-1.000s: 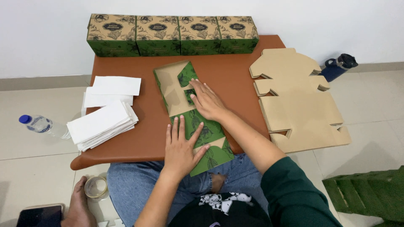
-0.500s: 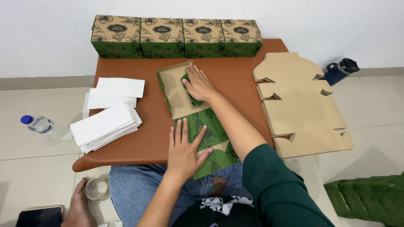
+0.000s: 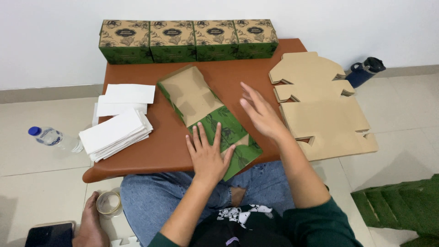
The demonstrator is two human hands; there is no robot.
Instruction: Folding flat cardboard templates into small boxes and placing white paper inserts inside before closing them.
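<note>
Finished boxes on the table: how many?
4, in one row along the table's far edge by the wall: far left, left-middle, right-middle, far right. No others visible.

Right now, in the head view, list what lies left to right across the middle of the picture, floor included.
Water bottle → stack of white paper sheets → left hand pressing the green unfolded carton → right hand raised above the table → flat brown carton blanks.
</note>
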